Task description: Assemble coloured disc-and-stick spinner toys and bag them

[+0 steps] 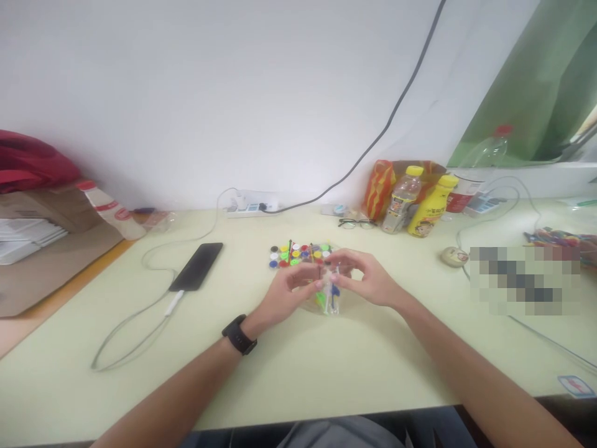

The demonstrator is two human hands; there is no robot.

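Between my two hands, low over the table, is a small clear plastic bag (pixel 333 303) with blue and green bits showing in or behind it. My left hand (pixel 295 287), with a black watch on its wrist, pinches the bag from the left, thumb against fingers. From the other side my right hand (pixel 366 278) grips it near the top with thumb and fingertips. Just beyond the fingers lie several small round pieces (pixel 283 255) in white, red, yellow, green, blue and black. My fingers partly cover them.
To the left lies a black phone (pixel 198 266) on a charging cable. At the back stand a power strip (pixel 252 204), glasses (pixel 357 223), a clear bottle (pixel 401 202) and a yellow bottle (pixel 431 208). A round beige object (pixel 454 256) sits to the right.
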